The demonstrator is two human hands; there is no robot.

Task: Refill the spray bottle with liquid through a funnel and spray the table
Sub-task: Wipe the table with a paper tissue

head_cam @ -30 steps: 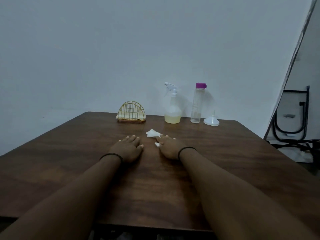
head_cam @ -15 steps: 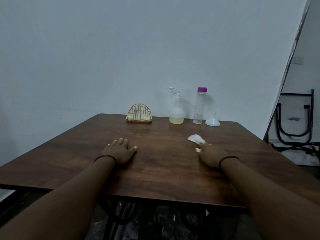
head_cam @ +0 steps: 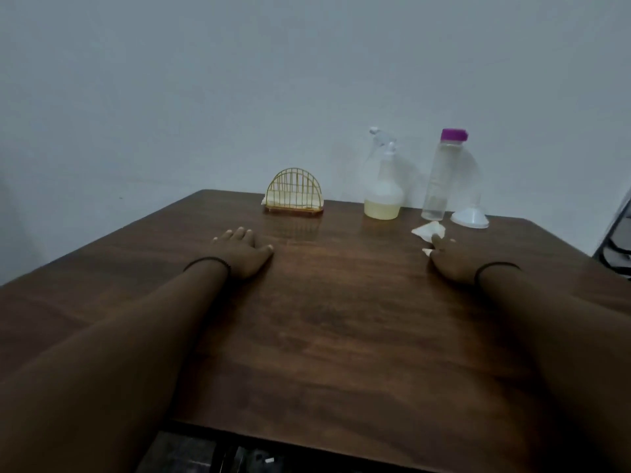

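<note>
A clear spray bottle (head_cam: 381, 186) with yellowish liquid in its base stands at the table's far edge. To its right stands a tall clear bottle (head_cam: 439, 175) with a purple cap, then a white funnel (head_cam: 470, 218) lying mouth down. My left hand (head_cam: 243, 251) rests flat on the brown wooden table (head_cam: 324, 329), fingers apart, holding nothing. My right hand (head_cam: 452, 257) presses a crumpled white tissue (head_cam: 428, 230) against the table, just in front of the tall bottle and funnel.
A gold wire napkin holder (head_cam: 294, 198) with napkins stands at the far edge, left of the spray bottle. A plain wall rises right behind the table. A dark folded frame (head_cam: 614, 250) shows past the table's right edge.
My right hand has slid the tissue from the table's middle out to the right and farther back, toward the tall bottle. My left hand has stayed flat on the table.
</note>
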